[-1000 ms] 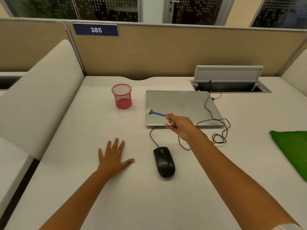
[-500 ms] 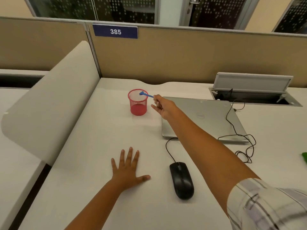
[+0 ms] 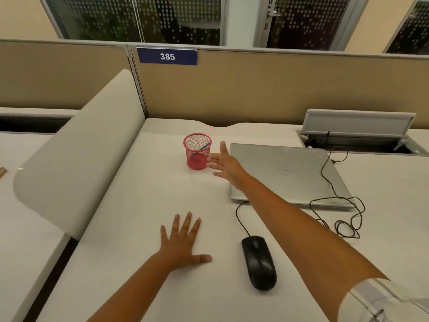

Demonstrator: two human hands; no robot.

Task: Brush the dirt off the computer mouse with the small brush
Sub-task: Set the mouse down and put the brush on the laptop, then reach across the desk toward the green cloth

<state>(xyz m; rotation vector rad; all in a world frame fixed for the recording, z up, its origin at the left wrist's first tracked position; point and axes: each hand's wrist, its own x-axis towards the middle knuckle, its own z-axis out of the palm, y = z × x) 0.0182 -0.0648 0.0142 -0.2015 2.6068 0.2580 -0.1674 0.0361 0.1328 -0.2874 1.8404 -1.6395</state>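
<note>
Right hand now empty, brush dropped in cup

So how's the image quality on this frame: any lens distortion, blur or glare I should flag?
Head view: wide-angle bending curves the partition top and desk edges; lighting is warm and even, shadows soft; the right hand beside the red mesh cup is slightly soft; the black mouse and left hand read clearly; mild sheen on the laptop lid, no harsh glare.
</note>
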